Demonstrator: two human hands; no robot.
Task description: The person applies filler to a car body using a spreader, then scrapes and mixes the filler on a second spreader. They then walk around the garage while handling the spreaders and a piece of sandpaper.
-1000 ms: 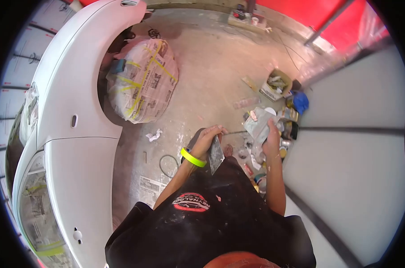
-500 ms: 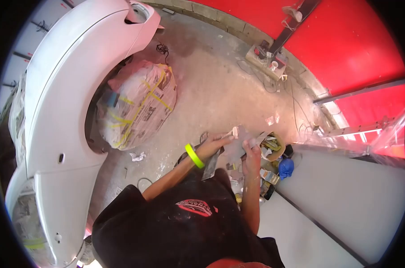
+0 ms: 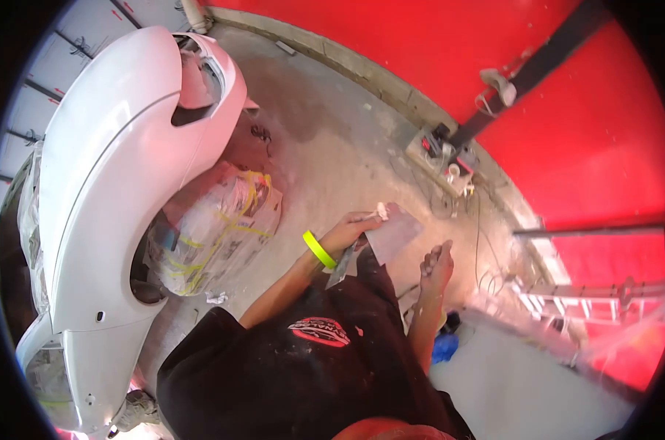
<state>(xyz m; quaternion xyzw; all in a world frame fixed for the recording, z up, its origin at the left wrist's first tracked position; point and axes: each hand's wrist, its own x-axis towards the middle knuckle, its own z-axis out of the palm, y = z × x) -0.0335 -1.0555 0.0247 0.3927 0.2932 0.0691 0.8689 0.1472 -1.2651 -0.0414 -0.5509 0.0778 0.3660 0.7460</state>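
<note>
My left hand [image 3: 349, 232], below a yellow-green wristband [image 3: 318, 249], is closed on the corner of a grey sheet [image 3: 396, 233]. A small pale piece [image 3: 381, 211] shows at its fingertips. Under the palm hangs a dark, flat strip [image 3: 340, 268], which also seems to be in that hand. To the right of the sheet and apart from it, my right hand [image 3: 437, 265] has its fingers curled together; whether something small is between them cannot be made out.
A white car body [image 3: 119, 161] stands at the left, its wheel [image 3: 215, 227] wrapped in taped paper. Tools and cables lie on a ledge [image 3: 439, 163] by the red wall. A blue item [image 3: 444, 347] and a grey panel [image 3: 508, 374] are at the lower right.
My right hand has let go of the grey sheet and moved right and slightly down. The sheet now hangs from my left hand alone. The view has shifted, showing more of the wall.
</note>
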